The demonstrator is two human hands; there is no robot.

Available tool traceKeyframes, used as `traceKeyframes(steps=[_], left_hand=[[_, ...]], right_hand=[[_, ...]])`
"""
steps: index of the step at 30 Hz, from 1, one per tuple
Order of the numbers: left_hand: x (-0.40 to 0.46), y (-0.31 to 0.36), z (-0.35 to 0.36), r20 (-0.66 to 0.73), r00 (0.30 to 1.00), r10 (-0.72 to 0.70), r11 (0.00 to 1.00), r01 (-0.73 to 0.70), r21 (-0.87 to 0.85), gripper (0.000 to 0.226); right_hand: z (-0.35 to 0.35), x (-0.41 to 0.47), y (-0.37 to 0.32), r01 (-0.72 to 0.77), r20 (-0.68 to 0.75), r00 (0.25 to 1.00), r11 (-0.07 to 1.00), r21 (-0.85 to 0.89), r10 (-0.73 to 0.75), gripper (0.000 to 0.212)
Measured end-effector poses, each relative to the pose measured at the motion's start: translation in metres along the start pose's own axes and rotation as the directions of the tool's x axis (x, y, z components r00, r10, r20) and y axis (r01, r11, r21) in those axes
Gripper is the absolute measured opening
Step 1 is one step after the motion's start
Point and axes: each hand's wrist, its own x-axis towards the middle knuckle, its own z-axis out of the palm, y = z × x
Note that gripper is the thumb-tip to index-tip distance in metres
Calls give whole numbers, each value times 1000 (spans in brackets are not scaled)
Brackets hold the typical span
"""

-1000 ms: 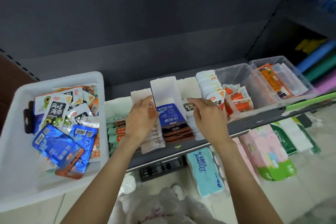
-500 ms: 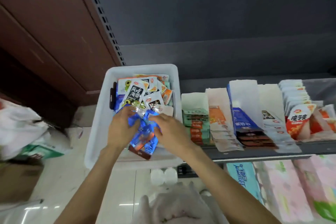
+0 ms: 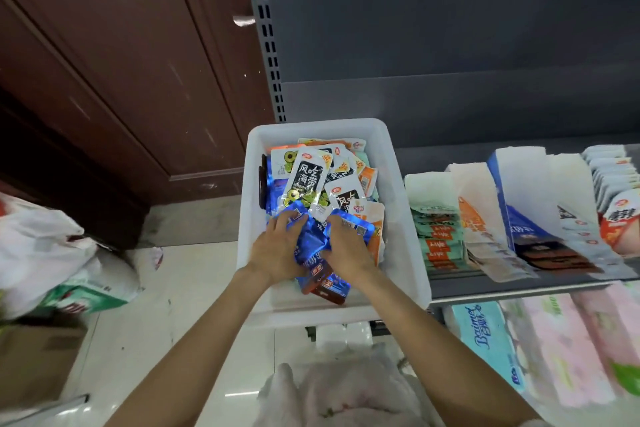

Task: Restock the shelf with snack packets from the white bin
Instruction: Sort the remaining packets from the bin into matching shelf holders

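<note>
The white bin (image 3: 405, 225) sits at the left end of the dark shelf (image 3: 519, 288), holding several mixed snack packets. Both my hands are inside it, at its near half. My left hand (image 3: 277, 250) and my right hand (image 3: 346, 250) grip a bunch of shiny blue packets (image 3: 311, 243) from either side, fingers curled over them. Brown-ended blue packets (image 3: 325, 282) stick out below my hands. White and black seaweed packets (image 3: 306, 180) lie further back in the bin. Rows of packets (image 3: 540, 236) stand in white dividers on the shelf to the right.
A brown wooden cabinet (image 3: 121, 97) stands to the left beside the perforated shelf upright (image 3: 266, 45). White plastic bags (image 3: 45, 246) and a cardboard box (image 3: 38, 357) lie on the floor at left. Tissue packs (image 3: 491, 343) fill the lower shelf. A white bag (image 3: 339, 388) is below my arms.
My hands left the shelf rows and moved left into the white bin, where they closed round the blue packets. My view swung left with them.
</note>
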Motion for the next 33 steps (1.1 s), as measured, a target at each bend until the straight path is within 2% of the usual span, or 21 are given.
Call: traceKeyframes(steps=[3,5,8,10,11,12,14,16,19,21,23,24,26,29,31,33], left_hand=[[-9,1,-5,83,996,19,999,-16,-37,108],[-18,2,-9,62,997,41,989,-32,-146,110],[-33,2,-20,-137,973,183,893,-223,-390,107],[-42,5,-29,-225,938,264,800,-343,-492,93],[-44,8,-31,-266,923,277,794,-376,-478,80],[-44,13,-34,-331,904,271,803,-402,-441,65],[-43,26,-38,-461,866,193,824,-398,-404,35],[-40,44,-45,-522,844,122,823,-380,-423,33],[-32,76,-59,-499,863,81,817,-343,-462,31],[-26,103,-67,-495,856,150,827,-383,-412,29],[-19,135,-74,-446,849,282,836,-446,-321,27],[-16,153,-76,-405,849,340,833,-472,-288,24],[-9,190,-76,-347,845,408,836,-498,-229,21],[1,243,-68,-384,827,410,831,-512,-216,21],[11,266,-60,-473,816,332,791,-514,-333,23],[24,291,-45,-534,823,194,773,-464,-433,29]], right_hand=[[-12,-1,3,-68,8,998,975,214,67,52],[-22,-7,4,-127,22,991,909,397,129,43],[-43,-22,1,-140,40,984,623,770,172,26],[-59,-33,0,-131,55,981,428,894,185,23],[-67,-38,0,-122,60,982,354,927,181,21],[-75,-43,0,-110,61,984,299,948,170,20],[-89,-54,3,-76,40,989,255,964,142,19],[-104,-68,9,-41,5,993,307,951,117,21],[-128,-92,29,55,-148,979,523,850,138,25],[-145,-109,49,163,-340,932,693,702,126,27],[-163,-125,69,283,-493,870,826,487,-8,32],[-172,-133,81,315,-522,849,866,387,-76,34],[-190,-145,105,301,-512,850,912,278,-124,31],[-214,-164,146,258,-545,828,954,154,-136,31],[-226,-169,172,279,-630,765,950,138,-133,13],[-240,-173,206,282,-698,712,941,187,-74,17]])
